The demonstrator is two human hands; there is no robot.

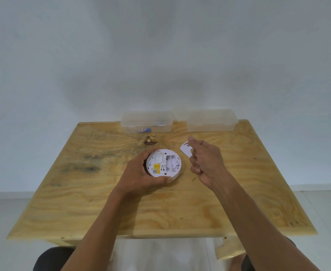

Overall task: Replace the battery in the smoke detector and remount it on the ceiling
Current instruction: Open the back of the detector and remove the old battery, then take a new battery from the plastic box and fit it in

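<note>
**Detector open on the table, battery swap under way**

Head view: the smoke detector (163,163) lies back-side up on the wooden table (102,202), near the middle. The left hand (141,177) wraps around its left and near rim, thumb at the front edge and fingers curled over the far side, holding it steady. Its open back shows a yellow label and what looks like a battery bay with pale cylindrical shapes in it.

The right hand (203,161) hovers just to the right of the detector, fingers loosely spread and slightly curled, gripping nothing that can be seen. Partly under its fingers lies a flat white mounting plate (186,149), resting on the table beside the detector.

At the far edge stand two clear plastic boxes, both lidded. The left box (147,122) holds a small blue-and-red item, possibly batteries; the right box (212,120) seems empty.

By the look of it, the step in hand is the battery exchange. The next move likely calls for the right hand to pinch a cell out of the bay while the left keeps the body from sliding.

Whether the bay holds cells is hard to tell, the label print is unreadable, and the right hand hides part of the plate. The ceiling mount is out of view.
</note>
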